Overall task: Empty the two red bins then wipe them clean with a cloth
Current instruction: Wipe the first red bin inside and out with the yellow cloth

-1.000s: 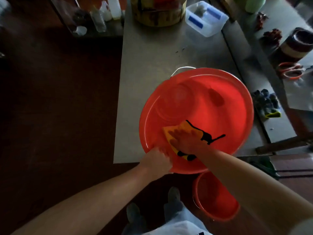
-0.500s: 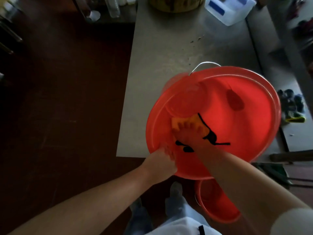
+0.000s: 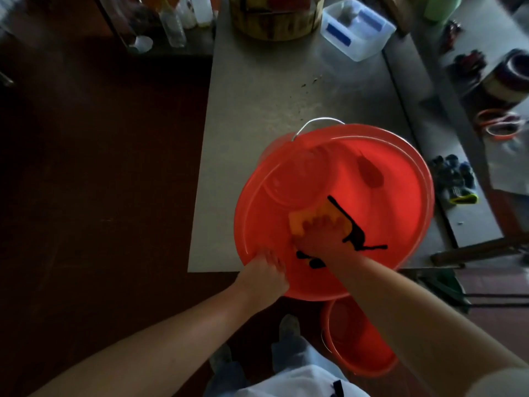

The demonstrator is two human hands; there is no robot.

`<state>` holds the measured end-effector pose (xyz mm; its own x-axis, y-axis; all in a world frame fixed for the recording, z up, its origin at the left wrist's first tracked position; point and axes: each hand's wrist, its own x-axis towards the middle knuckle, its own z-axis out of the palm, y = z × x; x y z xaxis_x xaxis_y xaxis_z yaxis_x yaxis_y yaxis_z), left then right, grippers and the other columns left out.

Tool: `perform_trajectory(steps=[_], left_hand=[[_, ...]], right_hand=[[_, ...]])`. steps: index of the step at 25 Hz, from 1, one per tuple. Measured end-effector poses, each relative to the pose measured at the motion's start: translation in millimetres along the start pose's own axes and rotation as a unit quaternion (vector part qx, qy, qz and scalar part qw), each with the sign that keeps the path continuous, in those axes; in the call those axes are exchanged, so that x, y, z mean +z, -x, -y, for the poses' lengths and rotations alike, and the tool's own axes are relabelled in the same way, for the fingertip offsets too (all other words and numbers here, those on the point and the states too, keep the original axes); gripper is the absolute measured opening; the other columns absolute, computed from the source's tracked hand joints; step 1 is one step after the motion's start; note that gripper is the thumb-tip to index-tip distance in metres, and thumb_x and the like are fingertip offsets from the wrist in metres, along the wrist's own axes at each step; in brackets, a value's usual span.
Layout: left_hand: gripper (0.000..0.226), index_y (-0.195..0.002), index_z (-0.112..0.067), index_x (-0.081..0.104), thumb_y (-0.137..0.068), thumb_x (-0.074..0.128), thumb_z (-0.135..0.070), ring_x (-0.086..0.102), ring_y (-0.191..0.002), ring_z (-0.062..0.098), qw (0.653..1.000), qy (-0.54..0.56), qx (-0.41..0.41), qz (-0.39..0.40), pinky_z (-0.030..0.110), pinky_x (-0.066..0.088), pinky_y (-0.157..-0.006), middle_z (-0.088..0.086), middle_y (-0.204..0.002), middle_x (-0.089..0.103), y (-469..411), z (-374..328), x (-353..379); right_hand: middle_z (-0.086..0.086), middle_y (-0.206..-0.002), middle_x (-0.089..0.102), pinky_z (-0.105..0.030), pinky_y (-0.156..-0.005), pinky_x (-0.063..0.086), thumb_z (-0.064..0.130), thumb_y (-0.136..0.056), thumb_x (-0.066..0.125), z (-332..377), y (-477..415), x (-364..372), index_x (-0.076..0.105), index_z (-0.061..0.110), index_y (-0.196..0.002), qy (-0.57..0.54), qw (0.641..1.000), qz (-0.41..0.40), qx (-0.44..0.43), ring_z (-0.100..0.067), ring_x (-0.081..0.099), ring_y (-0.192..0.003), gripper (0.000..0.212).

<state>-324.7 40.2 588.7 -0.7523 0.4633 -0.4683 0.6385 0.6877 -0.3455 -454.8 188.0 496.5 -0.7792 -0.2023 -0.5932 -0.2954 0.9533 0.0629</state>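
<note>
A large red bin [image 3: 400, 179] with a wire handle stands tilted toward me on the near edge of the grey table [image 3: 257, 96]. Inside it my right hand [image 3: 320, 239] presses a yellow cloth with black markings [image 3: 297, 222] flat against the near inner wall, fingers spread. My left hand [image 3: 264, 277] grips the bin's near rim, thumb inside. A second, smaller red bin [image 3: 360, 356] sits on the floor under my right arm, beside my feet.
At the table's far end stand a wooden tub [image 3: 274, 21] and a clear plastic box [image 3: 357, 27]. Bottles [image 3: 174, 24] stand on a shelf at far left. A second bench on the right holds gloves [image 3: 455, 181], scissors [image 3: 501, 127] and a tape roll [image 3: 512, 70]. Dark floor lies to the left.
My right hand has slid the cloth a little up the bin's inner wall. My left hand keeps its grip on the rim. The view shifted slightly.
</note>
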Motion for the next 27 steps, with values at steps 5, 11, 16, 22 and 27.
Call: perform_trajectory(steps=[5,11,16,22,27], left_hand=[[0.02,-0.082,-0.018,0.071,-0.09,0.06,-0.032,0.063,-0.072,0.022,1.0,0.016,0.012,0.007,0.032,0.045,-0.066,0.003,-0.08,0.068,4,-2,-6],[0.035,-0.108,-0.011,0.066,-0.101,0.043,-0.036,0.067,-0.091,0.03,0.997,0.063,-0.008,-0.044,0.037,0.041,-0.074,0.01,-0.101,0.069,-8,-5,-11],[0.027,-0.093,-0.017,0.071,-0.1,0.049,-0.031,0.068,-0.088,0.026,0.999,0.023,0.035,-0.032,0.035,0.037,-0.07,0.001,-0.095,0.072,2,-6,-9],[0.044,-0.099,-0.013,0.069,-0.099,0.048,-0.051,0.065,-0.095,0.029,0.998,0.005,0.048,-0.025,0.039,0.041,-0.08,0.008,-0.1,0.07,9,-10,3],[0.042,-0.099,-0.016,0.069,-0.098,0.049,-0.054,0.067,-0.092,0.026,0.998,0.009,0.048,-0.049,0.036,0.036,-0.072,0.004,-0.1,0.071,11,-7,0]], right_hand=[[-0.012,-0.157,0.037,-0.061,-0.114,0.02,0.077,-0.091,0.02,22,31,-6,0.037,0.018,-0.154,-0.008,0.999,0.031,0.013,-0.037,0.033,-0.143,0.088],[-0.008,-0.165,0.023,-0.058,-0.12,0.005,0.069,-0.095,0.025,-44,50,-21,0.032,0.027,-0.156,0.113,0.993,-0.038,0.023,-0.031,0.012,-0.153,0.074],[-0.001,-0.171,0.0,-0.063,-0.119,-0.005,0.06,-0.102,0.016,-8,79,10,0.01,0.036,-0.161,0.012,0.999,0.048,0.02,-0.03,-0.006,-0.156,0.064],[0.003,-0.171,-0.004,-0.057,-0.119,-0.009,0.066,-0.098,0.016,-20,117,27,0.008,0.042,-0.161,0.022,0.999,0.032,0.033,-0.025,-0.01,-0.156,0.067],[-0.002,-0.17,-0.001,-0.063,-0.117,-0.01,0.067,-0.097,0.015,-3,132,16,0.011,0.035,-0.161,-0.003,0.995,0.038,0.088,-0.031,-0.011,-0.155,0.072]])
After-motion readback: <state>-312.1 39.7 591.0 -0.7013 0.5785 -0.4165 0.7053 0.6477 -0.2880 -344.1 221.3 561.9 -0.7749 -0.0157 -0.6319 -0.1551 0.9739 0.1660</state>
